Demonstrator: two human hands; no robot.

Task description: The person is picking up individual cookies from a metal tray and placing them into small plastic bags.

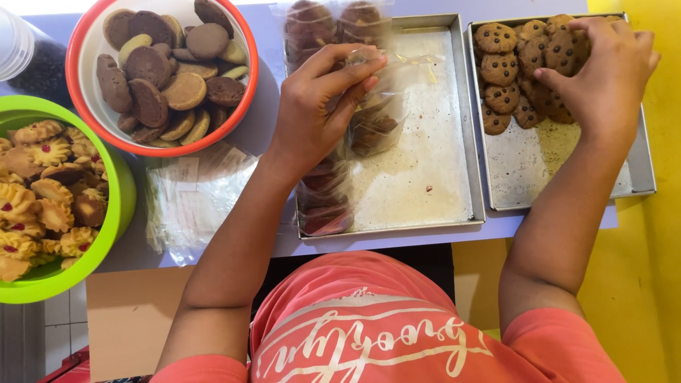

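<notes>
Fingers of the left hand [316,106] pinch a clear plastic bag [376,106] of brown cookies; the right hand [603,71] curls over chocolate-chip cookies [500,67] in a metal tray [567,177].

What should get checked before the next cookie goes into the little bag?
1. Left hand holds the clear bag by its top: ok.
2. Bag mouth open wide enough: cannot tell.
3. Right hand is on the chocolate chip cookies: ok.
4. Cookie firmly pinched in the right hand: cannot tell.
5. Cookies left in the right tray: ok.
6. Middle tray under the bag to catch crumbs: ok.
</notes>
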